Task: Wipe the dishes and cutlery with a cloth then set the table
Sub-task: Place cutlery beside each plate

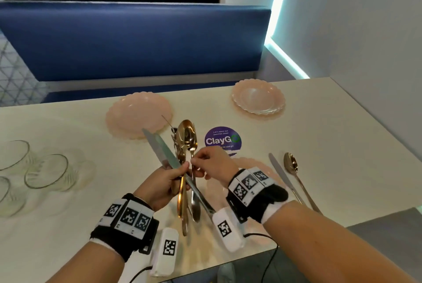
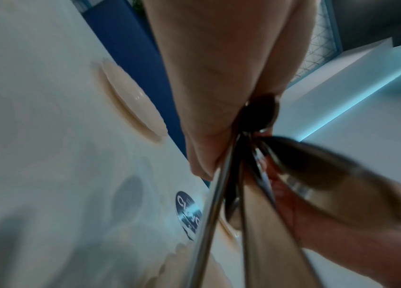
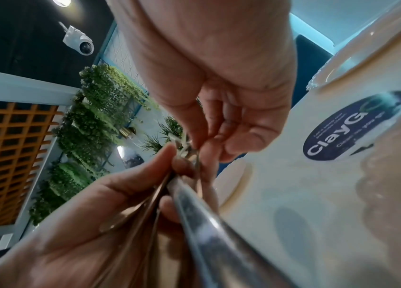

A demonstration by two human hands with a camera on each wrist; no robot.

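- Head view, far left of the surface (image 1: 68,225): we see three clear glasses (image 1: 46,172) grouped together, none touched.
- Far left pink plate (image 1: 138,114) sits by the back edge, near the blue bench (image 1: 137,41).
- Our left hand (image 1: 163,183) has its fingers curled round a cutlery bundle (image 1: 187,168) held above the surface: a silver knife (image 1: 159,148) tilted left, gold spoons (image 1: 186,133) upright, fork tines partly hidden behind them.
- Left wrist view confirms the handles (image 2: 219,194) pass through the palm; the rest is blurred.
- Our right hand (image 1: 212,163) pinches one thin stem in that bundle with thumb and forefinger; which piece, we cannot tell.
- Right wrist view shows those fingertips (image 3: 195,144) closed on the metal.
- Purple ClayGo sticker (image 1: 222,139) lies behind the right hand.
- Near pink plate (image 1: 262,168) sits under the right wrist, mostly covered.
- Just right of it, a second knife (image 1: 283,175) and gold spoon (image 1: 294,168) lie side by side.
- Far right pink plate (image 1: 258,96) rests by the back edge.
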